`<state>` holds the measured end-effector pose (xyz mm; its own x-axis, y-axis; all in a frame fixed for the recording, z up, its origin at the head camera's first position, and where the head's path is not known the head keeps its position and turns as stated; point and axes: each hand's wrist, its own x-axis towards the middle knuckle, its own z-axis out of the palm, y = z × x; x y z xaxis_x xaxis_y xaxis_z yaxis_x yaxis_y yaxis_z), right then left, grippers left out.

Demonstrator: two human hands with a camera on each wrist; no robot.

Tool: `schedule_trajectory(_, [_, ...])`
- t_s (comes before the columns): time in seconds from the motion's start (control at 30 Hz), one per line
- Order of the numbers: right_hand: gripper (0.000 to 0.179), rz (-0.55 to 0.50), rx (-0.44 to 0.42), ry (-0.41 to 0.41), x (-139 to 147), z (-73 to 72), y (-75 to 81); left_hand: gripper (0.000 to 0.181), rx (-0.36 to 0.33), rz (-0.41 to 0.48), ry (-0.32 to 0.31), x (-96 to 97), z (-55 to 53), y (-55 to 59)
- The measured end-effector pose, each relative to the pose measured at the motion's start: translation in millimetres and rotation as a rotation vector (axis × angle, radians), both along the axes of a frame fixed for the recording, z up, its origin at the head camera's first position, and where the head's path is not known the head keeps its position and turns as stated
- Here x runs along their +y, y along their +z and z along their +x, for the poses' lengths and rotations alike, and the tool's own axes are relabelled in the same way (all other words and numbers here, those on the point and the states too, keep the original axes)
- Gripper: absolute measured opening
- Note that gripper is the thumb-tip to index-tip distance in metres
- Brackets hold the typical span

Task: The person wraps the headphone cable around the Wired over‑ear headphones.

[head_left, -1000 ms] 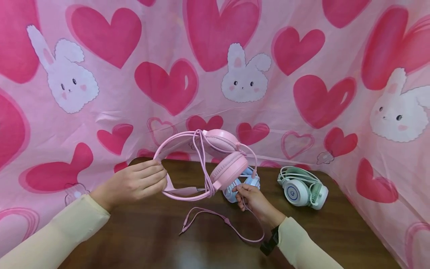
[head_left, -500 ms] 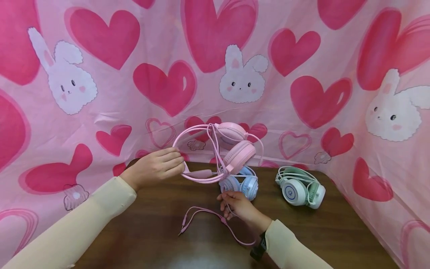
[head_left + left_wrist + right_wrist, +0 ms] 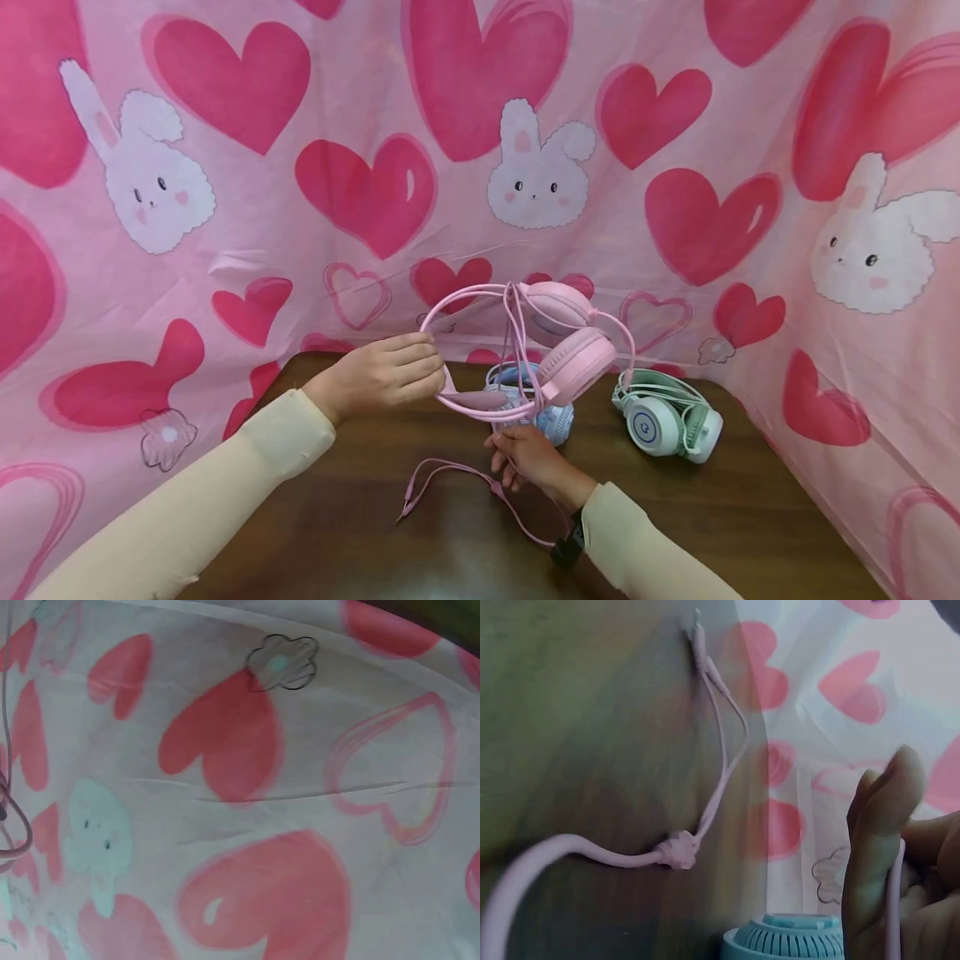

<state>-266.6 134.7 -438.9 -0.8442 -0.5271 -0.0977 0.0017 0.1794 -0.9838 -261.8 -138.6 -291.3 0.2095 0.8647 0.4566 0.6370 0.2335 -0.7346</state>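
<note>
My left hand [image 3: 390, 375] grips the headband of a pair of pink headphones [image 3: 579, 365] in the head view, holding them up above the table. Loops of their cable are wound round the headband and hang beside the ear cups. Below them, my right hand [image 3: 543, 462] pinches the loose pink cable between thumb and fingers; in the right wrist view the cable [image 3: 893, 900] passes through that hand. The cable's splitter [image 3: 679, 850] and its two plugs lie toward the table. Only a sliver of cord [image 3: 7, 712] shows in the left wrist view, where the left hand is out of sight.
Blue headphones [image 3: 557, 423] stand on the dark wooden table [image 3: 360, 500], partly hidden behind the pink pair and my right hand. White and green headphones [image 3: 654, 427] sit farther right. A pink curtain [image 3: 465, 233] with hearts and rabbits encloses the table's back and sides.
My left hand has carried the pink headphones to the right, rising and then dipping slightly. My right hand has shifted a little left and down, keeping the cable pinched.
</note>
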Motion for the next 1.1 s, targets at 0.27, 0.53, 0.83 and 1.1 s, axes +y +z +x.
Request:
schedule_trajectory(0.27, [0.030,-0.058,0.068,0.080,-3,20.2,-1.6,0.020,-0.070,-0.001,0.020,-12.2,-23.0,-13.3])
schedule_trajectory(0.53, [0.024,-0.034,0.101,0.172,6,38.7,11.1,0.023,-0.032,-0.054,0.093,-20.2,-38.1,-29.5])
schedule_trajectory(0.83, [0.018,0.046,0.264,0.294,19,56.6,27.4,0.025,-0.001,-0.132,0.171,-29.9,-45.9,-37.8])
schedule_trajectory(1.1, [0.016,0.162,0.280,0.324,37,67.4,56.6,0.029,0.006,-0.192,0.210,-40.0,-48.9,-44.6])
